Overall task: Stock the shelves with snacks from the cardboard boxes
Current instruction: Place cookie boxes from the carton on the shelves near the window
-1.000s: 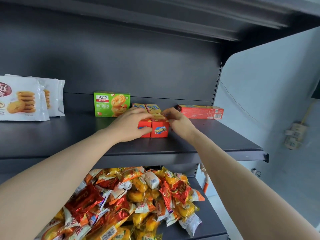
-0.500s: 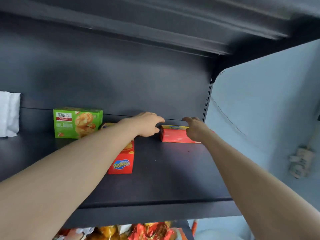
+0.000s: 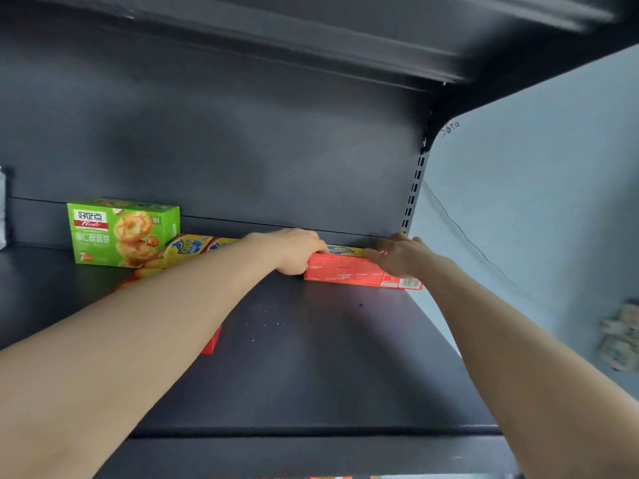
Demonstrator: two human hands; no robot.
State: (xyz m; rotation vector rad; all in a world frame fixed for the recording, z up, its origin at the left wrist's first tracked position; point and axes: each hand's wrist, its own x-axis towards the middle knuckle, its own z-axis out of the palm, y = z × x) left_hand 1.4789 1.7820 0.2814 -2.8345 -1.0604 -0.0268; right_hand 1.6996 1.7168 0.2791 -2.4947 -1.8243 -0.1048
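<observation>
The green box [image 3: 123,233] bears "好吃点" at its upper left and "7" below; right of it, the red box [image 3: 345,271] carries print too small to read.

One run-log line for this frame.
left hand grips red box left end | right hand holds right part | box lying at shelf back

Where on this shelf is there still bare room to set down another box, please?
Widest free patch: the shelf in front of the long red box, between the red-and-yellow boxes and the shelf's right edge. A narrower strip lies left of the green box. The back row is crowded; the left hand and right hand hold the long red box there.
</observation>
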